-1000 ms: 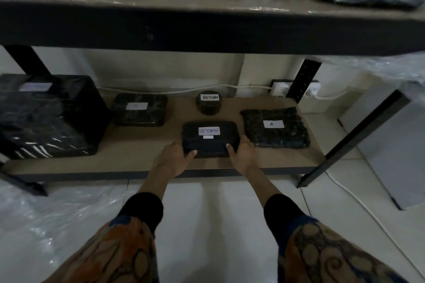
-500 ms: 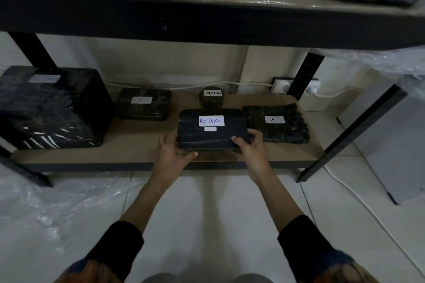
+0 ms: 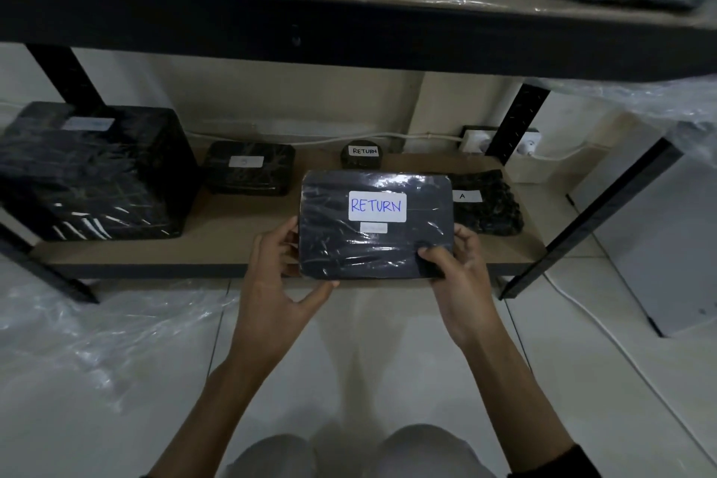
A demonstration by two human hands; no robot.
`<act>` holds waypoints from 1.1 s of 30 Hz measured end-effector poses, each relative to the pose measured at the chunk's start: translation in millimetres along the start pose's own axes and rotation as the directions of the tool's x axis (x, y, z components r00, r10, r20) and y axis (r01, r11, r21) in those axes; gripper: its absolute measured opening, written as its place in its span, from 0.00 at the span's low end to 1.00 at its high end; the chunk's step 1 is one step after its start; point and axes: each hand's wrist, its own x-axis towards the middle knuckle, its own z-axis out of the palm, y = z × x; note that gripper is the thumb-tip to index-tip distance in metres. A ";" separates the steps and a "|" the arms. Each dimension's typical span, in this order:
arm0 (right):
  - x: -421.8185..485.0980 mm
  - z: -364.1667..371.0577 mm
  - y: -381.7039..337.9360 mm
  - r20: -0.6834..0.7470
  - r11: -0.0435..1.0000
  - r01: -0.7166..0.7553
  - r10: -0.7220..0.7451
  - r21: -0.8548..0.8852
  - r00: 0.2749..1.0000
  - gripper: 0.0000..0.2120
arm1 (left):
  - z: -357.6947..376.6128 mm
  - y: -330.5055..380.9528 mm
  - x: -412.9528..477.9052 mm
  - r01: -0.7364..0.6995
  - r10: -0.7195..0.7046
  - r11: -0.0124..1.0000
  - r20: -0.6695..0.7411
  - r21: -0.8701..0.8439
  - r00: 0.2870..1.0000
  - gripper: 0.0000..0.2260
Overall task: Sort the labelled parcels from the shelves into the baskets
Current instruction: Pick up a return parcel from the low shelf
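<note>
The flat rectangular parcel (image 3: 375, 225), black under glossy crinkled film with rounded corners, carries a white label reading RETURN in blue and is held tilted up toward the camera, clear of the lower shelf (image 3: 217, 241); the left hand (image 3: 281, 275) grips its left edge with the thumb under the bottom corner; the right hand (image 3: 458, 268) clasps the lower right corner, thumb on its face; behind it on the wooden board sit a small round parcel (image 3: 362, 156) marked RETURN, a lumpy parcel (image 3: 487, 206) marked A, a squat parcel (image 3: 248, 171) and a large wrapped box (image 3: 93, 175).
</note>
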 end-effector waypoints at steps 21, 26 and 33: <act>-140.4 65.5 -283.8 -0.242 0.974 -0.176 0.138 -0.141 0.960 0.18 | -140.1 291.2 37.2 0.042 -0.333 0.797 0.382 0.602 0.862 0.40; -194.1 72.8 -393.9 -0.327 0.980 -0.170 0.128 -0.104 0.936 0.16 | -178.2 400.8 45.8 -0.180 -0.360 0.660 0.518 0.729 0.776 0.45; -237.8 39.0 -488.7 -0.444 0.995 -0.084 0.055 -0.048 0.894 0.17 | -173.3 496.2 53.1 -0.411 -0.253 0.540 0.607 0.734 0.753 0.47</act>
